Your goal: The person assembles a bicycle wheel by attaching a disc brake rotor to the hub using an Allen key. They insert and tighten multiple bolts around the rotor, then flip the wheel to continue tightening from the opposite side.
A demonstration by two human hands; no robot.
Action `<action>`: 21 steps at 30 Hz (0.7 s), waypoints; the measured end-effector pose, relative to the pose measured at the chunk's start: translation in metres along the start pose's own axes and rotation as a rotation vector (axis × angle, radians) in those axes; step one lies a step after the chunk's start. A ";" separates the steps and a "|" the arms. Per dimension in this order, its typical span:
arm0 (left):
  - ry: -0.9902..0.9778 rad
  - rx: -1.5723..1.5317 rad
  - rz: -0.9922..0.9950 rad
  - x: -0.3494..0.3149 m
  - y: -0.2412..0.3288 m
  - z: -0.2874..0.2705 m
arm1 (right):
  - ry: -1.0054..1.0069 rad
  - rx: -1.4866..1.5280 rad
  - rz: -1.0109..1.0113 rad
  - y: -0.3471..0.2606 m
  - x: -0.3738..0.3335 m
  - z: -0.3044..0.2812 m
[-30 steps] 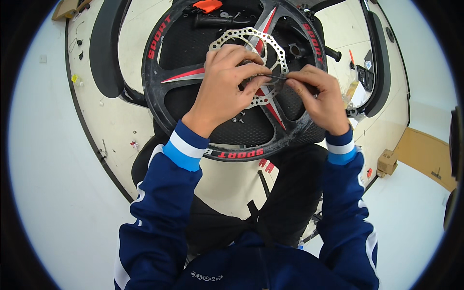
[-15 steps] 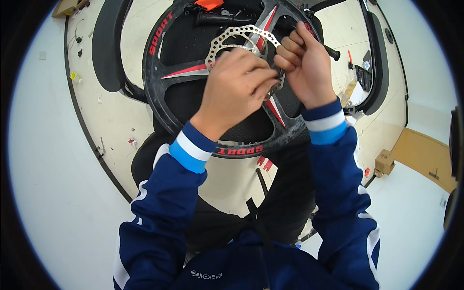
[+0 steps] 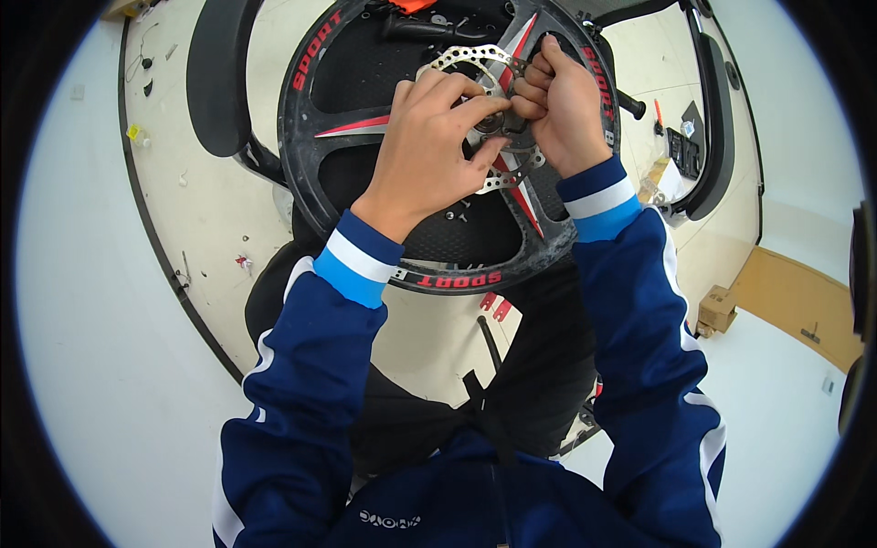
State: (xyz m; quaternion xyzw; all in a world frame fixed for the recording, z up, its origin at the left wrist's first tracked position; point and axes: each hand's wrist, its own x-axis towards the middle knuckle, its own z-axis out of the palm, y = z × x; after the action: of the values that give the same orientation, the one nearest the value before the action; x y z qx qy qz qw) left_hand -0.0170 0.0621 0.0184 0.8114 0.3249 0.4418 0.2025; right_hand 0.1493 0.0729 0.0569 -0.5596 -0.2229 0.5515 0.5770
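A black bicycle wheel point(image 3: 301, 183) with broad red-and-silver spokes lies flat in front of me. At its hub is a silver brake disc point(image 3: 454, 58) with a perforated rim. My left hand point(image 3: 427, 137) spreads over the disc's left side, its index finger and thumb apart beside the hub. To the right of the hub, my right hand point(image 3: 559, 108) is curled into a fist, thumb up. A dark, thin piece shows under this fist, but what it grips is mostly hidden. Small bolts point(image 3: 459, 216) lie below the disc, between two spokes.
A black chair's armrests, left point(image 3: 219, 73) and right point(image 3: 718, 137), flank the wheel. A black handlebar grip point(image 3: 429, 30) lies near its far edge. On the floor at right sits a dark tool case point(image 3: 682, 152); a cardboard box point(image 3: 717, 309) stands near the door point(image 3: 795, 301).
My left hand has gone from a blurred, bunched pose to spread fingers, uncovering the hub. My right fist has shifted slightly left. The wheel appears a little further right and up in view.
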 end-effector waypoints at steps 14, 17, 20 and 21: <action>-0.005 0.055 -0.075 -0.002 0.000 0.010 | 0.057 -0.058 -0.009 0.005 0.003 0.009; -0.010 0.066 -0.085 -0.001 0.001 0.009 | 0.022 -0.237 -0.072 0.002 -0.003 0.019; 0.003 0.069 -0.086 -0.001 0.002 0.011 | -0.013 -0.463 -0.095 0.003 0.002 0.014; 0.010 0.073 -0.087 -0.002 0.002 0.011 | -0.045 -0.485 -0.083 0.002 0.004 0.015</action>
State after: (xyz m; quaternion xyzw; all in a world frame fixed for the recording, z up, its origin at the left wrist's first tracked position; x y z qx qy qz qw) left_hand -0.0081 0.0595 0.0128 0.8010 0.3767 0.4246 0.1902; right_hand 0.1369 0.0815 0.0581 -0.6598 -0.3842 0.4700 0.4430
